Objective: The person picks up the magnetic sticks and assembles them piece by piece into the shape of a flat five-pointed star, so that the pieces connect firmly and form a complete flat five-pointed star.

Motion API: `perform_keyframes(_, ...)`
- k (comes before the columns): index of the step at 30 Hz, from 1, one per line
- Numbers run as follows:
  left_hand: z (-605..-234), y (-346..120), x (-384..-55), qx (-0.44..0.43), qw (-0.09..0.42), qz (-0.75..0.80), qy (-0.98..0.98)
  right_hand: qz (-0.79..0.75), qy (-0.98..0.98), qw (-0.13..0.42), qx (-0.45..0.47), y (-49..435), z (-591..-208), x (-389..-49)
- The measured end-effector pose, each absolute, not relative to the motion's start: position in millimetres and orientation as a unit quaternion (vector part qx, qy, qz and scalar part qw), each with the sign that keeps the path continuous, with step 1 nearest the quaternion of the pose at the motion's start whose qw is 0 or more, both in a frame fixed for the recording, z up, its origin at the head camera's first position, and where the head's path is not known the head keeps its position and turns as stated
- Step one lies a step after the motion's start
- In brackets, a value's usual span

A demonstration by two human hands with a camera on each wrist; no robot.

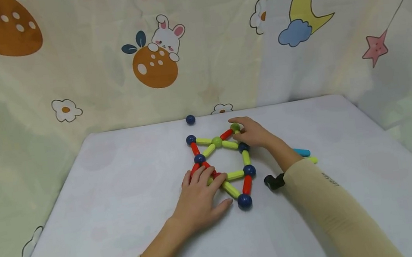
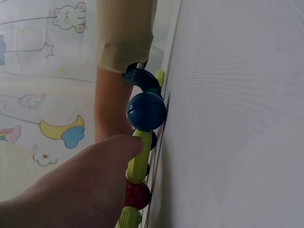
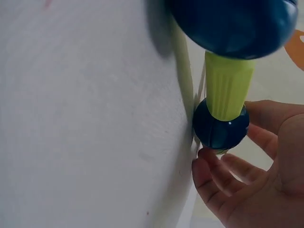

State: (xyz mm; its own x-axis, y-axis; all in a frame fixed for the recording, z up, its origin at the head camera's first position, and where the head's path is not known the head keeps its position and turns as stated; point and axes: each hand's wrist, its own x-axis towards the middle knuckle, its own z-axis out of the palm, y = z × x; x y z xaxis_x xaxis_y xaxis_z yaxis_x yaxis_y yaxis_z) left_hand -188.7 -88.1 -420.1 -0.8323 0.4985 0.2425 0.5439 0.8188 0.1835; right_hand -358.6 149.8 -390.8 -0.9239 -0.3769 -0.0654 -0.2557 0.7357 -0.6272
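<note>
Rods and balls are joined into a flat frame on the table. My left hand rests over its lower left part, fingers spread, covering some rods and part of a red ball. The thumb lies near a yellow-green rod that runs to a blue ball. At the frame's far right corner, my right hand pinches a green ball between fingers and thumb. A red rod links that ball to another green ball. Just below the right hand sits a blue ball.
A loose blue ball lies at the table's back edge. To the right, partly behind the right forearm, are a blue rod and a yellow-green rod. A patterned cloth hangs behind the white table.
</note>
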Motion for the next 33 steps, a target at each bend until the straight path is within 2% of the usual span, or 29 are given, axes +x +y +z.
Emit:
perform_keyframes(10,-420.1,-89.8,-187.9,-0.257,0.077,-0.123,-0.955,-0.263,0.944,0.065,-0.187,175.7,-376.7,-331.8)
perform_keyframes(20,-420.9,-89.9,-188.2,-0.269,0.067,-0.142,-0.95,-0.254,0.955,-0.016,-0.154,222.1,-373.6,-290.9)
perform_keyframes(25,-421.9,-91.2,-188.8,-0.268,0.068,-0.135,-0.952,-0.249,0.957,-0.009,-0.149,243.9,-375.1,-280.1)
perform_keyframes(33,-422.8,-92.9,-188.5,-0.268,0.064,-0.129,-0.952,-0.245,0.957,0.051,-0.143,274.4,-373.4,-277.7)
